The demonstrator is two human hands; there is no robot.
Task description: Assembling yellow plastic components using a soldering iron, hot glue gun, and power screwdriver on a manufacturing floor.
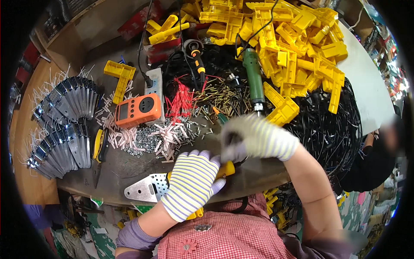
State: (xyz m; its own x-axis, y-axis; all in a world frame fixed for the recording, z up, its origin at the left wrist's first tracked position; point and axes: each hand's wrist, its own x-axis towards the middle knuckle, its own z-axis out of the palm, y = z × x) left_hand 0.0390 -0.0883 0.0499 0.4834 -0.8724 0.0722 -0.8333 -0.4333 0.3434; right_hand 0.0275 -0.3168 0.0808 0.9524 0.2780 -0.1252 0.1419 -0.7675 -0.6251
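Observation:
My left hand [189, 183], in a striped knit glove, is closed around a yellow plastic housing [226, 169] at the table's near edge. A flat silver metal plate [144, 188] with holes sticks out of the housing to the left. My right hand [258, 138], in a matching glove, is just above the housing's right end. Motion smears its fingers, so I cannot tell what they hold. Beyond it hangs a green electric screwdriver [253, 77] with its tip pointing down. A small green-handled tool [221, 115] lies behind my right hand.
Yellow housings [297, 56] are heaped at the back right, beside black cables [327, 129]. Metal blades with white wires [64, 146] stand in rows at left. Pliers [100, 146], an orange meter [138, 110], screws [222, 95] and pink sleeves [168, 138] lie mid-table. A person [371, 159] is at right.

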